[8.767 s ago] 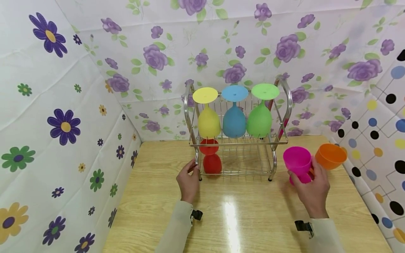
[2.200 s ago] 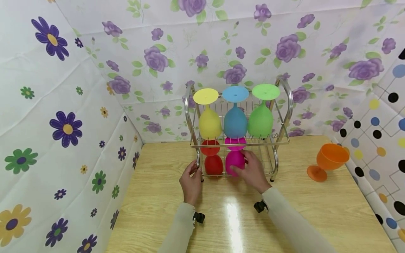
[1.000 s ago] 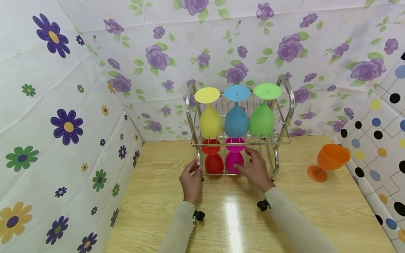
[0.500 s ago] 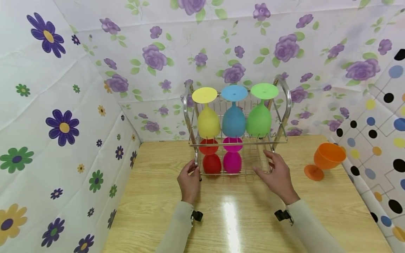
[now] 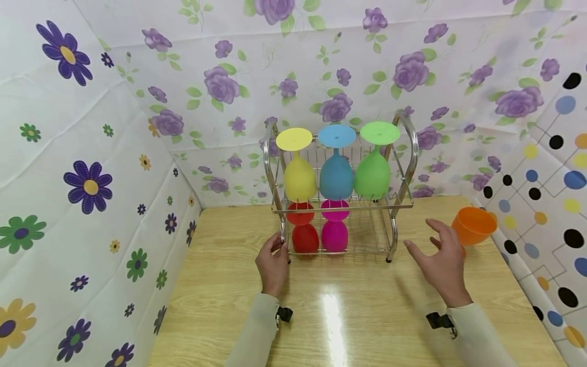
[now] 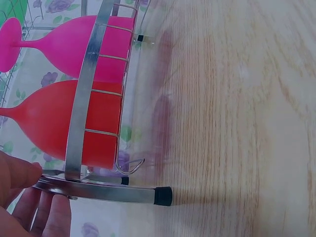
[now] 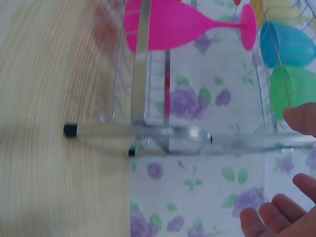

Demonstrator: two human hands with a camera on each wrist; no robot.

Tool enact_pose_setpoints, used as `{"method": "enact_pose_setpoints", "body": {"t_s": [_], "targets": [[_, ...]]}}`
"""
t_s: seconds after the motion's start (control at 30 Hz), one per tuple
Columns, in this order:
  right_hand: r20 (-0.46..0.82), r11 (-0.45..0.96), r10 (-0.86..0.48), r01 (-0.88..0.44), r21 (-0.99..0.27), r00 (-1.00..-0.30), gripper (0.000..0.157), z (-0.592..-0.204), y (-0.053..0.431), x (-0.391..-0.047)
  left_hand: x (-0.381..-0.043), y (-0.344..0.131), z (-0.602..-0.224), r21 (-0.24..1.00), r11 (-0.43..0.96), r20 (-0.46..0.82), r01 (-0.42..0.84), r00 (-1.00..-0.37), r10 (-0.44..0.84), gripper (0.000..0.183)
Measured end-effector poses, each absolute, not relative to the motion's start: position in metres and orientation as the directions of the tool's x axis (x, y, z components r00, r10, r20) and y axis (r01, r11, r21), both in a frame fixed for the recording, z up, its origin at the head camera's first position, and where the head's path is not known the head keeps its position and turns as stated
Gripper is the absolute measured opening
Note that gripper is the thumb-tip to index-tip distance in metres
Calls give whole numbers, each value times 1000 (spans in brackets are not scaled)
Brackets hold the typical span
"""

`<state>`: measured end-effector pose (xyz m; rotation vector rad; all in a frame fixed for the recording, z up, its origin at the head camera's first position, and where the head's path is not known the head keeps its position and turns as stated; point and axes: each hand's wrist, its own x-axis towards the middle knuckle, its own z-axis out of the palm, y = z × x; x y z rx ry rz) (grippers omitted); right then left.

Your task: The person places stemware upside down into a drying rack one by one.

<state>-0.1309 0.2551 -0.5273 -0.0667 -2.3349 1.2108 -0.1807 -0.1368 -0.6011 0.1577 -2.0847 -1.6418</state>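
Note:
My left hand (image 5: 272, 265) pinches the left front leg of a two-tier metal dish rack (image 5: 344, 208); in the left wrist view thumb and fingers sit either side of the tube. Upside down on the lower tier stand a red goblet (image 5: 304, 238) and a magenta goblet (image 5: 335, 236). Yellow (image 5: 300, 178), blue (image 5: 337, 178) and green (image 5: 372, 177) goblets stand base-up on the upper tier. My right hand (image 5: 442, 265) is empty, thumb and fingers spread, right of the rack. Just beyond it an orange goblet (image 5: 474, 227) lies tipped on the table, its base mostly hidden by the hand.
The wooden table (image 5: 220, 326) carries the rack near its back edge. Flower-patterned cloth (image 5: 220, 122) hangs behind and on the left. A dotted cloth (image 5: 555, 244) closes off the right side, close to the orange goblet.
The right hand brought the magenta goblet from the table to the lower tier, let go, then moved right towards the orange goblet. The left hand has stayed on the rack's leg.

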Motion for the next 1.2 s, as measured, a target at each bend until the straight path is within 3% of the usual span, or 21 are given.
{"method": "enact_pose_setpoints", "body": {"t_s": [0.47, 0.97, 1.2], "targets": [[514, 678, 451, -95, -729, -730, 81, -534, 314, -128, -181, -137, -602, 942, 268, 294, 200, -877, -380, 41], [373, 558, 614, 48, -828, -695, 84, -560, 349, -151, -180, -134, -601, 943, 274, 289, 192, -878, -381, 41], [254, 473, 667, 134, -871, -701, 94, -568, 354, -160, -180, -135, -602, 937, 298, 293, 182, -875, -385, 41]]}}
